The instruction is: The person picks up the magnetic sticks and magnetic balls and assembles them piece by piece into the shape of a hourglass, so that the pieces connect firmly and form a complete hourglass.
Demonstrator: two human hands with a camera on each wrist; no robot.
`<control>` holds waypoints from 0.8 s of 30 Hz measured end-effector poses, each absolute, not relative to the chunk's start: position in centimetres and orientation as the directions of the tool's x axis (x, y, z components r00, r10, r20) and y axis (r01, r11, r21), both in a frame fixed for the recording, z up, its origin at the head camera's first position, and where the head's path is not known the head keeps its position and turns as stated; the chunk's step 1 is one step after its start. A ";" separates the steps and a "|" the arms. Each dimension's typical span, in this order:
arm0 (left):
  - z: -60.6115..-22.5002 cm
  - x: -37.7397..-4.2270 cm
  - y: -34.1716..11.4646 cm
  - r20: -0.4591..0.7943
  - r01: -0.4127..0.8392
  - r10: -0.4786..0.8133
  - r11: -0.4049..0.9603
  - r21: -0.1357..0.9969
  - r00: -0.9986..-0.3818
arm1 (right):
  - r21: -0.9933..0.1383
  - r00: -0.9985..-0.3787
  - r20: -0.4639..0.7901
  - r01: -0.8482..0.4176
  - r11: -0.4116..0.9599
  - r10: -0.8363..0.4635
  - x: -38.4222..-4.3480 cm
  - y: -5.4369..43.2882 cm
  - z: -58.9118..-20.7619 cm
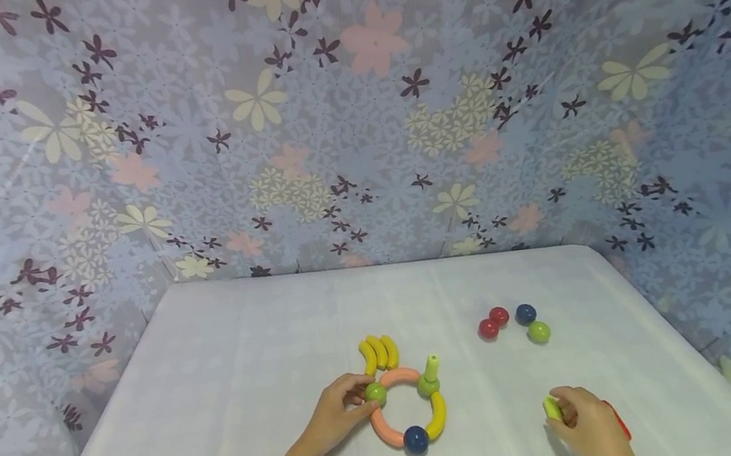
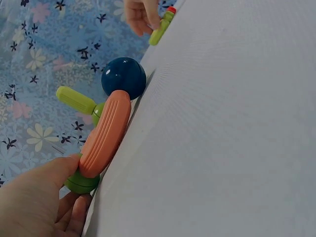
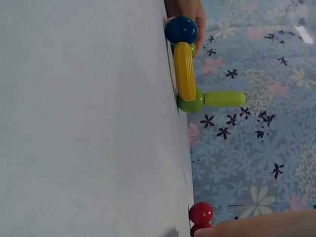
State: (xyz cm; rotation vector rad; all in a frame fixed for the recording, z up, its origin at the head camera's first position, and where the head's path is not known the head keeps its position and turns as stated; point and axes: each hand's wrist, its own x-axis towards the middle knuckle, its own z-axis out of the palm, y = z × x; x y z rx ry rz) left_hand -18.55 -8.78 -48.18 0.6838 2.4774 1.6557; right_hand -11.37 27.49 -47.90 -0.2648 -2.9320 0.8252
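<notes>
A ring of toy balls and curved rods lies on the table. My left hand (image 1: 341, 412) grips the green ball (image 1: 375, 393) on its left side, thumb and fingers on either side. Two orange curved rods (image 1: 388, 429), a yellow curved rod (image 1: 436, 416), a dark blue ball (image 1: 416, 440) and a second green ball (image 1: 428, 385) make up the rest. From that second ball a light green rod (image 2: 75, 100) stands upright. Off to the right, my right hand (image 1: 585, 421) pinches another light green rod (image 1: 552, 409); its far end is hidden by the fingers.
Several yellow curved rods (image 1: 379, 353) lie side by side behind the ring. Farther right are two red balls (image 1: 489, 329), a dark blue ball (image 1: 526, 314) and a green ball (image 1: 539, 332). A red piece (image 1: 618, 420) shows beside the right hand. Flowered cloth (image 1: 354, 144) hangs behind the white table (image 1: 248, 338).
</notes>
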 end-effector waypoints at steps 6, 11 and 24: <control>-48.7 -18.9 -8.7 0.159 0.303 0.413 0.312 0.901 -0.897 | -0.501 -0.984 -0.043 0.170 0.849 0.171 -12.2 26.7 -48.1; -50.9 -19.7 -8.6 0.148 0.290 0.394 0.331 0.898 -0.907 | -0.531 -0.986 -0.044 0.159 0.832 0.161 -12.4 26.3 -48.1; -52.1 -20.4 -9.1 0.181 0.330 0.431 0.302 0.894 -0.884 | -0.884 -0.971 0.131 -0.023 0.467 0.200 -12.3 20.7 -47.0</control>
